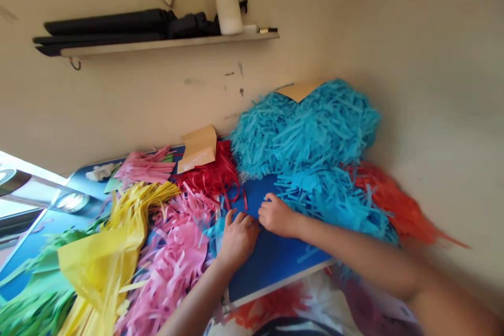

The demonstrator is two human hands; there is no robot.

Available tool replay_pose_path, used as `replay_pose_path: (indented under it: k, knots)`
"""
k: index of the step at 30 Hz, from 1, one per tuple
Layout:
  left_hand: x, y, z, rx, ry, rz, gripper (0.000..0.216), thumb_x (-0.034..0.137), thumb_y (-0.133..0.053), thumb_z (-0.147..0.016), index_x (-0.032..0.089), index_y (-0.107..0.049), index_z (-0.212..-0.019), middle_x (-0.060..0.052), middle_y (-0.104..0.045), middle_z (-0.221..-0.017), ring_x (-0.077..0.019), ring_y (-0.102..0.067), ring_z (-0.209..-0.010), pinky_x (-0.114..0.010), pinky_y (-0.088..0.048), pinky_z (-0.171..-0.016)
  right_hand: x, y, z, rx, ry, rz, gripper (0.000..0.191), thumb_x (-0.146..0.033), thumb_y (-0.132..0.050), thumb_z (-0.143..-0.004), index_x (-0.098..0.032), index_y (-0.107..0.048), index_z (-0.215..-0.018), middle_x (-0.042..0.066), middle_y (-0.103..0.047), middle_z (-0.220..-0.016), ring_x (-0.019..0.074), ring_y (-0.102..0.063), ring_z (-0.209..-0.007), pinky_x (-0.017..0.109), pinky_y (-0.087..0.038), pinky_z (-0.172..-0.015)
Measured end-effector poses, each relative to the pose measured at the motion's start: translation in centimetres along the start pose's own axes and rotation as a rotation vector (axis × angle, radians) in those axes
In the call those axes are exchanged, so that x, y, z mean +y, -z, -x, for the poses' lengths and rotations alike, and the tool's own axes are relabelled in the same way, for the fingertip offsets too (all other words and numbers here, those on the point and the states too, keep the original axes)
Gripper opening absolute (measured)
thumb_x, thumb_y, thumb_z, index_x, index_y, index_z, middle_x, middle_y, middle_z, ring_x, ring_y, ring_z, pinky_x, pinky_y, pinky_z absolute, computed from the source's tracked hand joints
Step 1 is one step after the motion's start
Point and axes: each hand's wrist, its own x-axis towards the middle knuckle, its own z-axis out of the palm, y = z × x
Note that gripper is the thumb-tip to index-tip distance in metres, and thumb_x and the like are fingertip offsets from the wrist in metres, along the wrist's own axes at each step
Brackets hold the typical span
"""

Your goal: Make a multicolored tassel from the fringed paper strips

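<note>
My left hand (239, 236) is over the blue tabletop (262, 260), fingers curled down. A small bunch of blue fringed paper (214, 231) sticks out at its left side and seems to run under the fingers. Almost touching it, my right hand (279, 215) is closed with fingertips pressed together; whatever is in them is hidden. Loose blue paper strips (338, 197) lie just behind and to the right of it. Left of my left hand spreads pink fringed paper (177, 254).
A big blue fringed heap (307, 126) stands against the wall, orange fringe (397, 199) beside it. Red fringe (212, 173), yellow fringe (129, 210) and green fringe (43, 283) lie leftward. A clear cylinder (47, 194) lies far left. A shelf (169, 44) holds a white bottle (228, 5).
</note>
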Motion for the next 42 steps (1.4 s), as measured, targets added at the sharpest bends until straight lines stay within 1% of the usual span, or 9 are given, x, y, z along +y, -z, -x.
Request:
replay_pose_path:
  k: [6,11,15,23,26,32,35,38,42]
  knots:
    - [0.4,5.5,0.6,0.292,-0.050,0.056,0.014,0.015,-0.061,-0.089,0.026,-0.069,-0.090,0.003,-0.073,-0.080,-0.0149,-0.064,-0.081,-0.043,-0.030,-0.100,-2.7,6.2,1.8,0.184,-0.449,-0.549,0.020,-0.024,-0.055,-0.093,-0.020,-0.073,-0.086,0.004,-0.074,-0.092,0.0188,-0.062,-0.088,0.036,-0.036,-0.086]
    - [1.8,10.8,0.3,0.398,-0.175,0.143,0.019,0.011,-0.065,-0.084,0.027,-0.066,-0.095,0.005,-0.075,-0.081,-0.0135,-0.067,-0.076,-0.042,-0.028,-0.106,-2.7,10.2,2.6,0.021,-0.391,-1.552,0.039,-0.050,-0.061,-0.087,-0.016,-0.075,-0.075,0.003,-0.072,-0.076,0.0167,-0.063,-0.074,0.029,-0.043,-0.076]
    - [3.1,10.9,0.5,0.451,-0.038,0.256,0.013,0.014,-0.065,-0.084,0.025,-0.064,-0.090,0.003,-0.073,-0.075,-0.0144,-0.066,-0.069,-0.040,-0.035,-0.098,-3.7,9.7,2.4,0.107,-0.485,-1.849,0.040,-0.054,-0.074,-0.074,-0.015,-0.071,-0.066,0.001,-0.067,-0.066,0.0128,-0.056,-0.065,0.026,-0.042,-0.068]
    - [5.2,9.0,1.7,0.419,0.374,0.708,0.011,0.017,-0.061,-0.087,0.023,-0.070,-0.088,-0.003,-0.070,-0.079,-0.0157,-0.067,-0.071,-0.025,-0.053,-0.064,-7.8,6.8,2.1,0.578,-0.744,-1.784,0.031,-0.045,-0.076,-0.076,-0.017,-0.063,-0.071,-0.004,-0.055,-0.060,0.0081,-0.048,-0.051,0.020,-0.038,-0.051]
    - [5.3,9.0,1.7,0.416,0.435,0.821,0.011,0.019,-0.063,-0.085,0.023,-0.073,-0.087,-0.003,-0.070,-0.076,-0.0156,-0.067,-0.068,-0.023,-0.054,-0.060,-8.3,6.2,1.6,0.627,-0.794,-1.867,0.031,-0.045,-0.078,-0.074,-0.019,-0.065,-0.083,-0.004,-0.057,-0.060,0.0082,-0.049,-0.048,0.020,-0.038,-0.048]
    - [4.5,8.5,2.6,0.439,0.459,0.908,0.013,0.020,-0.067,-0.083,0.026,-0.076,-0.089,-0.003,-0.072,-0.075,-0.0163,-0.067,-0.068,-0.024,-0.054,-0.063,-8.8,6.5,0.6,0.672,-0.714,-1.809,0.029,-0.043,-0.075,-0.078,-0.018,-0.063,-0.070,-0.002,-0.060,-0.063,0.0090,-0.053,-0.051,0.022,-0.043,-0.052]
    - [3.7,8.1,3.5,0.499,0.657,0.988,0.006,0.027,-0.070,-0.080,0.024,-0.074,-0.079,-0.005,-0.072,-0.079,-0.0190,-0.068,-0.075,-0.026,-0.054,-0.067,-6.6,5.7,-1.1,0.540,-0.680,-1.473,0.025,-0.041,-0.066,-0.086,-0.019,-0.065,-0.075,0.000,-0.064,-0.071,0.0102,-0.056,-0.053,0.023,-0.045,-0.054]
    - [3.3,8.0,4.1,0.544,0.945,1.330,0.019,0.041,-0.070,-0.080,0.022,-0.068,-0.082,-0.005,-0.071,-0.081,-0.0199,-0.067,-0.080,-0.028,-0.054,-0.072,-1.9,3.4,-4.0,0.221,-0.775,-0.790,0.022,-0.028,-0.049,-0.096,-0.017,-0.068,-0.098,0.003,-0.070,-0.083,0.0132,-0.064,-0.070,0.023,-0.050,-0.067]
    - [3.9,8.1,3.9,0.465,1.078,1.730,0.033,0.050,-0.074,-0.075,0.023,-0.057,-0.084,0.005,-0.055,-0.059,-0.0096,-0.050,-0.048,-0.021,-0.043,-0.048,3.2,0.3,-8.2,0.076,-0.725,-0.548,0.024,-0.016,-0.054,-0.092,-0.020,-0.069,-0.111,0.007,-0.067,-0.114,0.0183,-0.062,-0.104,0.027,-0.045,-0.089]
